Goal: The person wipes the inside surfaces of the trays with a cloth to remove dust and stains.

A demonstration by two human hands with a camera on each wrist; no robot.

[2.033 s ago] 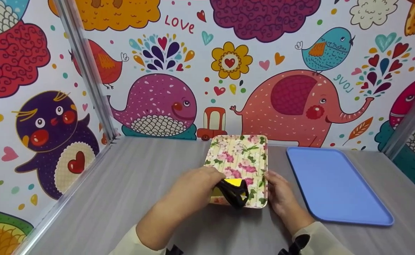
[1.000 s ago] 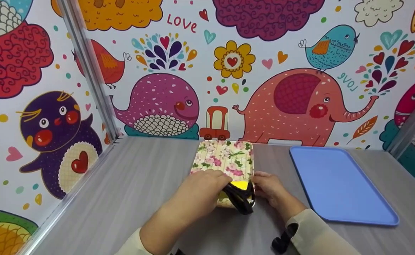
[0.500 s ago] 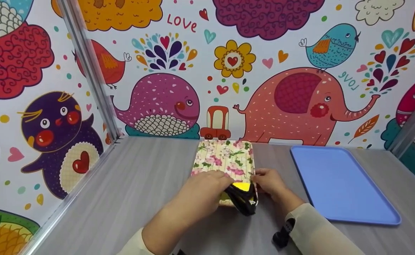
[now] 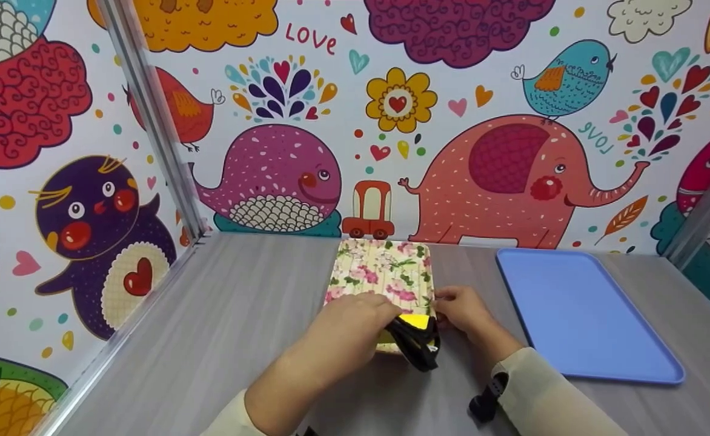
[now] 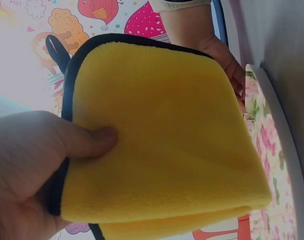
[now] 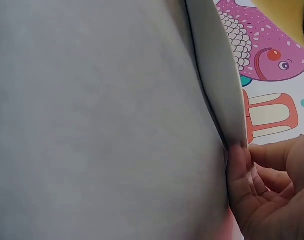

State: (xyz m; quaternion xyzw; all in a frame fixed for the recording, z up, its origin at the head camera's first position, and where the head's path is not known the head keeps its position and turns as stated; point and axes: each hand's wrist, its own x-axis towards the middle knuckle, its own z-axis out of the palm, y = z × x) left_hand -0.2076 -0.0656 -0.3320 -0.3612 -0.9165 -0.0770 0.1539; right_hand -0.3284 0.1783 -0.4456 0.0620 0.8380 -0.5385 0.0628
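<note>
A floral tray (image 4: 385,272), cream with pink flowers and green leaves, sits in the middle of the table. My left hand (image 4: 352,327) is over its near part, gripping a folded yellow cloth (image 4: 414,321) with black edging. The left wrist view shows the thumb pressed on the face of the cloth (image 5: 161,125), which overlaps the tray (image 5: 269,150). At the tray's right edge, my right hand (image 4: 464,312) pinches the rim. Its thumb and fingers meet on the tray's pale side (image 6: 224,85) in the right wrist view.
A blue tray (image 4: 585,315) lies on the grey table (image 4: 240,303) to the right of my right hand. Behind stands a wall (image 4: 379,151) printed with cartoon animals, and another printed panel (image 4: 28,242) closes off the left, along a metal edge.
Since two seconds ago, the floral tray has shifted left and both hands with it. Over the last second the cloth has slid slightly toward the tray's near right corner.
</note>
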